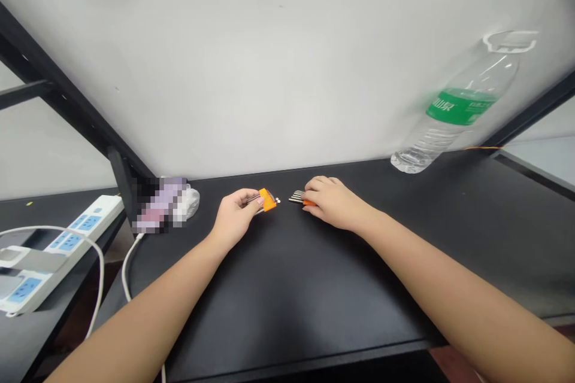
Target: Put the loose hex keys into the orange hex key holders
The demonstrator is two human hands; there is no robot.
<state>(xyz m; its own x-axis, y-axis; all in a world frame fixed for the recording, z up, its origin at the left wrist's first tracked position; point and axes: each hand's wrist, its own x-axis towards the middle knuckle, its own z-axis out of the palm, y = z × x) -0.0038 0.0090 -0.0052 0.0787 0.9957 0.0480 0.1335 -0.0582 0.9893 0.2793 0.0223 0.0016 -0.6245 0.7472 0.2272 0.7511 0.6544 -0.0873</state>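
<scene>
the left hand (pixel 233 215) pinches an orange holder (pixel 268 199) with thin metal keys, fingers clamped on it, near the table's (pixel 287 311) far edge by the white wall (pixel 269 60). the right hand (pixel 330 200) lies curled over a second key set (pixel 297 196), fingers together on it. the matte black top is bare towards the near edge. a clear plastic bottle (pixel 453 114) stands far right; a power strip (pixel 54 251) lies left.

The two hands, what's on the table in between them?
In the head view, only bare black table lies between the left hand, holding an orange holder, and the right hand on metal keys.
</scene>
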